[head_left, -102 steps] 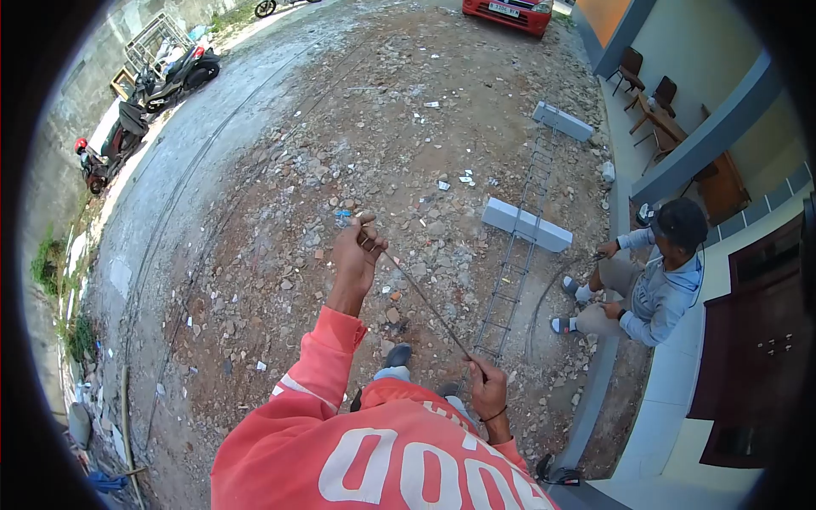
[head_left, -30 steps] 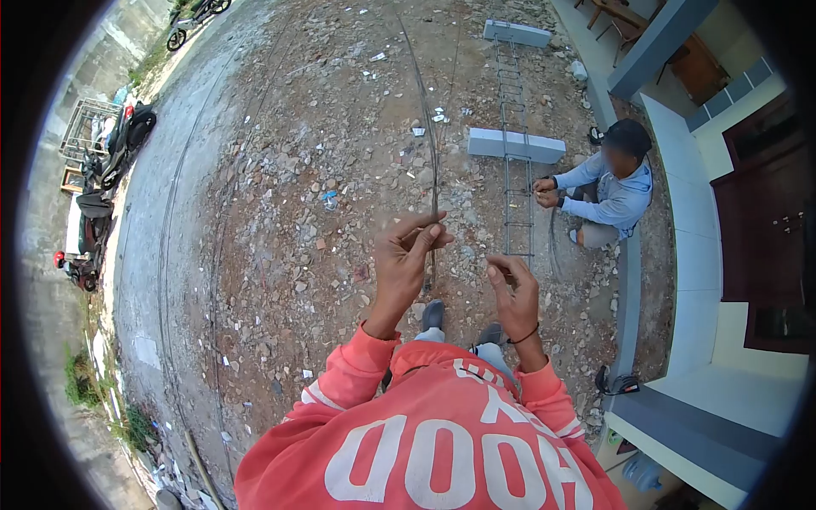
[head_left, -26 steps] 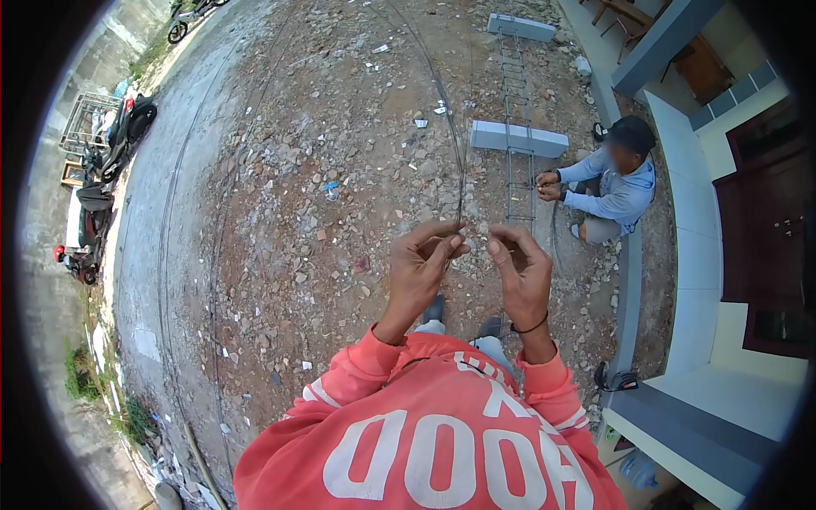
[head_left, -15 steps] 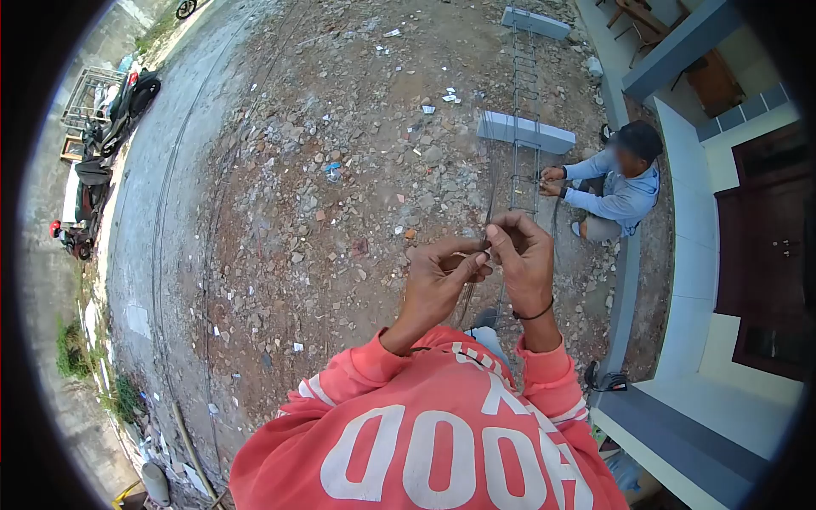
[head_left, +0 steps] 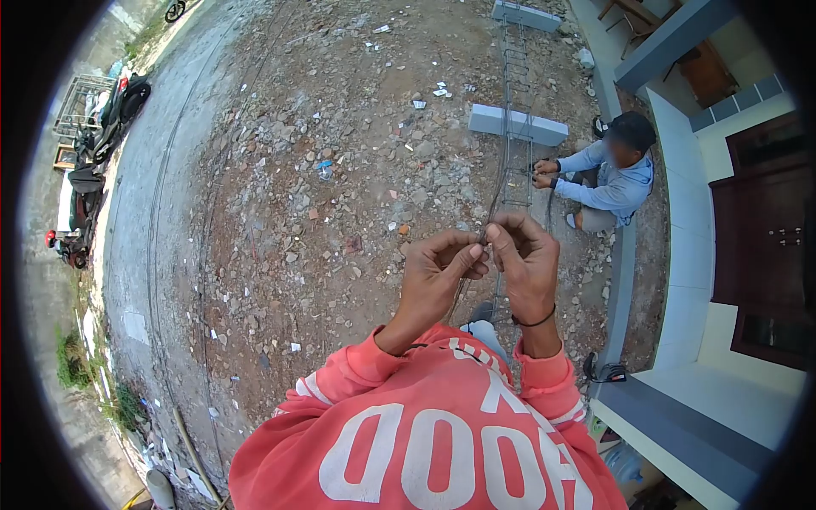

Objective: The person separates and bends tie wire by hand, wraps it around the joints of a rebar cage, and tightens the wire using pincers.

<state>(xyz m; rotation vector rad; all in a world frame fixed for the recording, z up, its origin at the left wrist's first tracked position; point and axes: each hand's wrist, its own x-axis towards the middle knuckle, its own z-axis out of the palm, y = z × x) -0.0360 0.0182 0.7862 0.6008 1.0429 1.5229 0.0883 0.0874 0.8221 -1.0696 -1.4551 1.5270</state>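
My left hand is closed, thumb and fingers pinching thin dark wire in front of my chest. Close beside it, my right hand pinches the same wire between thumb and forefinger. Strands run up from the fingers toward the steel rebar cage, and others hang below the hands. Just where the wire passes between the fingertips is partly hidden. The long, ladder-like cage lies across two pale blocks.
A co-worker in a light blue top crouches at the cage's near end, both hands by it. Rubble covers the ground. A raised house edge runs along the right. Motorbikes stand far left; a bamboo pole lies lower left.
The view has shifted slightly, so the surroundings sit a little further left and up. My hands keep their pinch on the wire, with small finger movements.
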